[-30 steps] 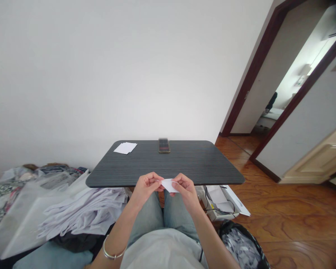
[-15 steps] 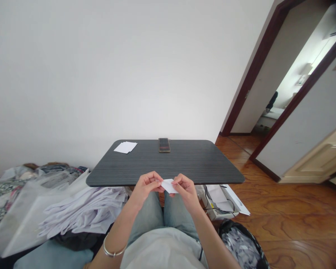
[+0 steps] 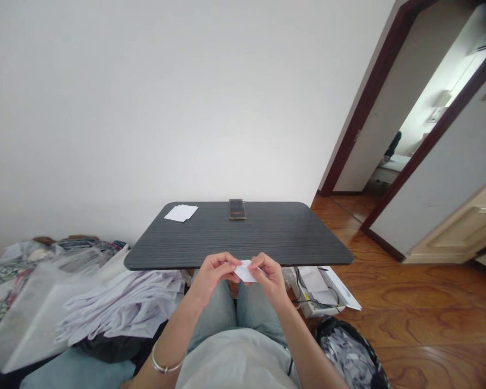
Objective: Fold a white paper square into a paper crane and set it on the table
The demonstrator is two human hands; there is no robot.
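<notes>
A small piece of white paper is held between both hands, just past the near edge of the dark table and above the lap. My left hand pinches its left side between thumb and fingers. On the right side, my right hand grips it the same way, its thumb lying over the paper. The fingertips hide parts of the edges, and I cannot tell whether the paper is folded.
White paper sheets lie at the table's far left, and a phone at its back middle. Piled white cloth is at the left. A box with cables and a black bag of scraps stand on the floor at right.
My left hand has shifted slightly right and down, its fingers now closer to my right hand. Less of the paper shows between them. Both hands keep hold of it.
</notes>
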